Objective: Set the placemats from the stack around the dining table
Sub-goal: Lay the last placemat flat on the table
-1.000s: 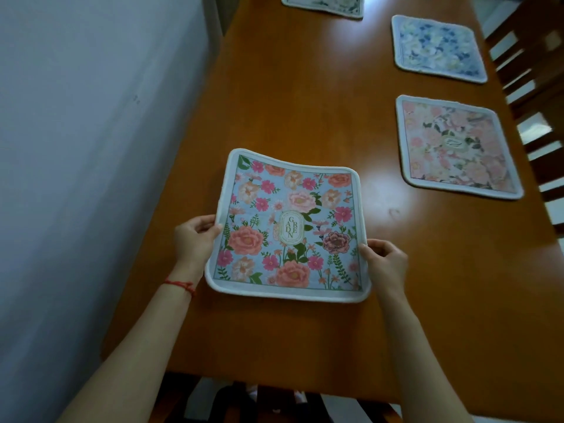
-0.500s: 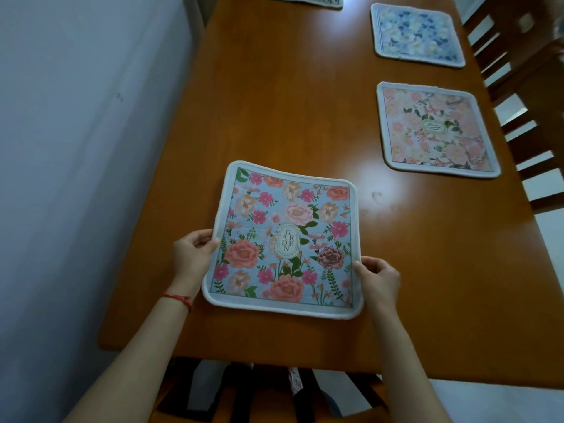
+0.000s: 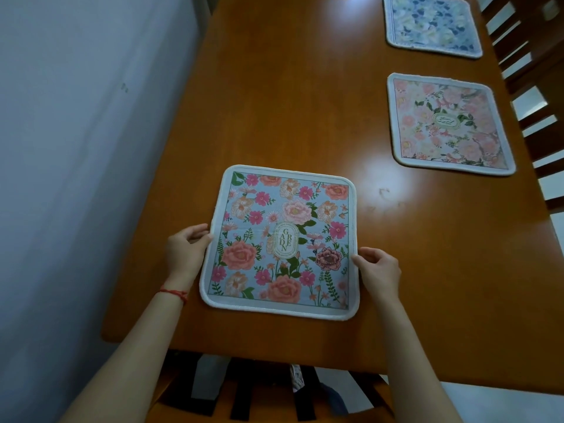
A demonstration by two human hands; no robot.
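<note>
The blue floral placemat (image 3: 282, 242) is pinched at its side edges by the left hand (image 3: 185, 250) and right hand (image 3: 380, 271), fingers curled, and lies flat near the dining table (image 3: 274, 102) end. Beyond, two placemats (image 3: 448, 125) are laid along the right side.

Table (image 3: 274, 102): varnished wood, orange-brown, glossy, with light glare just right of the blue floral placemat (image 3: 282, 242). That placemat: matt printed cloth, pale stitched fabric border. Pink placemat (image 3: 448, 126) and pale blue placemat (image 3: 433, 24), both farther right: same matt cloth. Chairs (image 3: 531, 56): dark wood. Wall (image 3: 76, 117): matt painted.
</note>
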